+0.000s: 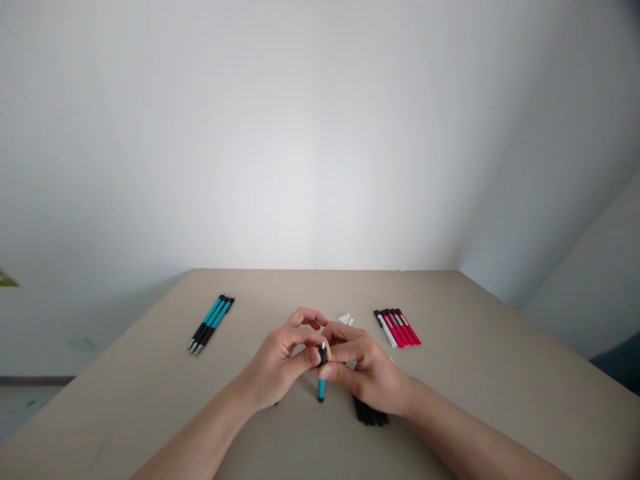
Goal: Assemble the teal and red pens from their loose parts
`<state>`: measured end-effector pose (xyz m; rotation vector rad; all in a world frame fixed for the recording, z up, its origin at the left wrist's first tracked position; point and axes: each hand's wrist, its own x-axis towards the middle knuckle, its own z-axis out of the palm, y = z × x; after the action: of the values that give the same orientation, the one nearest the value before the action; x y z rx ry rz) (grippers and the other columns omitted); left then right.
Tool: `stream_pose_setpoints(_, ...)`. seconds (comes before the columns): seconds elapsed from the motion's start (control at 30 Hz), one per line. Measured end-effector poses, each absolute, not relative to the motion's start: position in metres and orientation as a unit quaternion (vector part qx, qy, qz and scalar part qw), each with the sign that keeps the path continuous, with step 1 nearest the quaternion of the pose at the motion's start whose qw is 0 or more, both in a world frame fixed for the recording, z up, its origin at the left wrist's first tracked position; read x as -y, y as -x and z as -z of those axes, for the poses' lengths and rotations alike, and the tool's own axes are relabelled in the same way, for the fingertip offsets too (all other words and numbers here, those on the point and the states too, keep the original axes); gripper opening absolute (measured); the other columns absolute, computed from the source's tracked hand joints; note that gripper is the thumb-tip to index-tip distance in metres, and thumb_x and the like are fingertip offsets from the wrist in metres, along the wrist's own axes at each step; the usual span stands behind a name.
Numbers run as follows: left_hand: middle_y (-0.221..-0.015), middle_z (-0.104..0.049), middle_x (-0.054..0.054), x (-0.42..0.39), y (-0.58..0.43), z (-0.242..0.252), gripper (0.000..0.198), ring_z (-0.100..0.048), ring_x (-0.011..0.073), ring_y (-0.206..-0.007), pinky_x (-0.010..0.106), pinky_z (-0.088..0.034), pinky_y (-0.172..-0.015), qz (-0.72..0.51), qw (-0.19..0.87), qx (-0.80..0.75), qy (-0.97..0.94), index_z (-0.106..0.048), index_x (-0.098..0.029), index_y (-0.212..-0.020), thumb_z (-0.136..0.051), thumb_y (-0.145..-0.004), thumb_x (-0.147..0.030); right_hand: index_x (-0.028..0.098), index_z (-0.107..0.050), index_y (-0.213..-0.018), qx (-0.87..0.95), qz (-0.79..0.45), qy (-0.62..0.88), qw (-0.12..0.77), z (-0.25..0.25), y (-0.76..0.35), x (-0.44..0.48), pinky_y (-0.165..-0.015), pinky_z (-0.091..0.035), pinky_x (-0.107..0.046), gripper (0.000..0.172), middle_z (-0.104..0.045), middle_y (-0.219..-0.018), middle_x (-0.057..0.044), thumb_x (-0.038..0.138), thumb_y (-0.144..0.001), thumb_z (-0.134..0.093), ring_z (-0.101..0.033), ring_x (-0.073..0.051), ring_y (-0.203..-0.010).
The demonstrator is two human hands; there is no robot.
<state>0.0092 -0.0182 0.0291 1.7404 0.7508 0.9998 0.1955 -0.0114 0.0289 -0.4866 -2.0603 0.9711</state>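
Both hands meet over the middle of the beige table (150, 400). My right hand (367, 373) is closed round a teal and black pen (321, 380), held upright with a small white tip at its top. My left hand (280, 360) pinches the pen's top end with thumb and forefinger. Under my right hand lie several black pens (370, 415), partly hidden.
Three teal and black pens (211, 324) lie side by side at the left. Several red pens and a white one with black caps (399, 327) lie at the right. Small white pieces (345, 319) rest beyond my hands. A plain white wall stands behind the table.
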Motion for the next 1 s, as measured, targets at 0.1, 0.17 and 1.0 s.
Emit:
stream_pose_setpoints(0.1,-0.111,-0.05,0.01,0.018,-0.009,-0.029,0.033,-0.049,0.0253,-0.11,0.037,-0.039,-0.095,-0.406,0.472,-0.309,-0.719,-0.071,-0.015,-0.079,-0.056,-0.087,-0.044,0.015,-0.066,-0.069,0.817,-0.378,0.192,0.391,-0.033,-0.195,0.012,-0.066,-0.042,-0.027,0.032,-0.052,-0.077,-0.004,0.038,-0.089,-0.058,-0.051,-0.014,-0.072)
stream_pose_setpoints(0.17,-0.11,-0.051,0.01,0.017,-0.009,-0.028,0.034,-0.048,0.0254,-0.111,0.036,-0.039,-0.095,-0.405,0.465,-0.307,-0.725,-0.07,-0.015,-0.079,-0.056,-0.087,-0.044,0.014,-0.066,-0.069,0.819,-0.374,0.193,0.389,-0.034,-0.194,0.012,-0.066,-0.041,-0.027,0.032,-0.052,-0.077,-0.004,0.038,-0.089,-0.058,-0.051,-0.014,-0.072)
stream_pose_setpoints(1.0,-0.084,-0.064,0.004,-0.001,0.0,-0.009,0.016,-0.057,0.0188,-0.085,0.03,-0.044,-0.079,-0.4,0.198,-0.487,-0.751,-0.07,-0.02,-0.084,-0.055,-0.087,-0.026,0.016,-0.061,-0.081,0.799,-0.201,0.335,0.457,-0.015,-0.207,0.007,-0.059,-0.039,-0.025,0.018,-0.056,-0.069,-0.002,0.024,-0.091,-0.049,-0.05,-0.013,-0.062)
